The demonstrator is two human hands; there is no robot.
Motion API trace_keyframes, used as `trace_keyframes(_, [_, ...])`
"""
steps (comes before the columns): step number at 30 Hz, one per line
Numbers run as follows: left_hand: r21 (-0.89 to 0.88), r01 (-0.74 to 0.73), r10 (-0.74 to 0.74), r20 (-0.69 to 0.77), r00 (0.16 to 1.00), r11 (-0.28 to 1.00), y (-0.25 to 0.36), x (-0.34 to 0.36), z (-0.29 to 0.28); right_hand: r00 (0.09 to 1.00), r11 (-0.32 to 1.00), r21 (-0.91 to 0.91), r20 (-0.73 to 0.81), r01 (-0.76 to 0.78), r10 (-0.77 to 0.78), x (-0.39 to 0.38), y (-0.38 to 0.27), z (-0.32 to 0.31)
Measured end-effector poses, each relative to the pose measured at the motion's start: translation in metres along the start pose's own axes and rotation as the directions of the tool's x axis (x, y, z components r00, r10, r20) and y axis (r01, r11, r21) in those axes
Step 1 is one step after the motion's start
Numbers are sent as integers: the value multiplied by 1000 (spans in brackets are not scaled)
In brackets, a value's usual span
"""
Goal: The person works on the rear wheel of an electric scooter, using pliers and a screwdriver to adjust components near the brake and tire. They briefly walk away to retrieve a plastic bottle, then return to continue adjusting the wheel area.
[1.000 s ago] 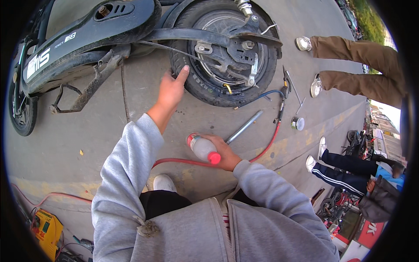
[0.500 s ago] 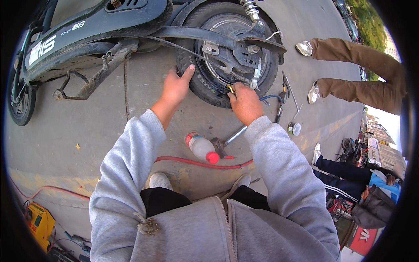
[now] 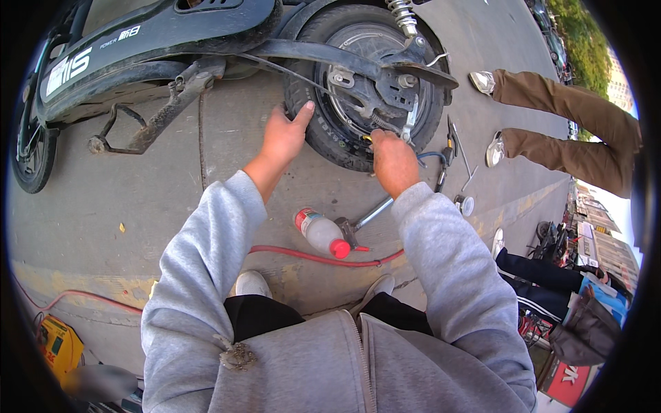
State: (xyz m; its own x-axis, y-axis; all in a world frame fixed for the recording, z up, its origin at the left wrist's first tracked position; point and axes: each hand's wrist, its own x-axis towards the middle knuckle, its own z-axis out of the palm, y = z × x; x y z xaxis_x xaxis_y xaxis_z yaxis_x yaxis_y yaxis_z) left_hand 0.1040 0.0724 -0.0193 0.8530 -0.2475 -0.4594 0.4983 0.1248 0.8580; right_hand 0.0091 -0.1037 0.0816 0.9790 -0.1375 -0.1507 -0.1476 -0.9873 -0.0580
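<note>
The rear wheel's black tyre point(image 3: 315, 141) is in front of me, on a scooter point(image 3: 165, 41) lying on its side. My left hand point(image 3: 284, 140) grips the tyre's left edge, its thumb along the sidewall and the other fingers mostly hidden behind. At the rim's lower edge, my right hand point(image 3: 396, 164) is closed around a small yellow tool point(image 3: 367, 138), only a bit of which shows; its exact kind I cannot make out. Just above that hand are the silver brake lever point(image 3: 410, 122) and a spring on the hub plate point(image 3: 392, 93).
Between my feet and the wheel lie a red-capped bottle point(image 3: 321, 233), a hammer-like tool point(image 3: 350, 230) and a red hose point(image 3: 310, 255). Right of the wheel are a small tin point(image 3: 465, 205), a T-shaped bar point(image 3: 463, 155) and a person's legs point(image 3: 551, 103). A yellow machine point(image 3: 60, 344) stands lower left.
My right hand has moved slightly right and down, and less of the yellow tool shows. My left hand keeps its grip. A blurred grey shape has appeared beside the yellow machine.
</note>
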Motion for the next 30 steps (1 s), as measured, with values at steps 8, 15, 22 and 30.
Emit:
trace_keyframes(8, [22,-55,55,3,999,998,-10,8,-1,971,975,-21,83,-222,223,9,-16,-3])
trace_keyframes(15, [50,-38,38,-15,999,998,-16,11,-1,967,969,49,87,-244,239,17,-11,10])
trace_keyframes(22, [53,-42,43,-20,999,998,-16,12,0,991,997,-62,120,-54,61,8,0,2])
trace_keyframes(30, [25,-42,43,-22,999,999,-10,7,1,985,989,-5,87,-149,148,10,-8,11])
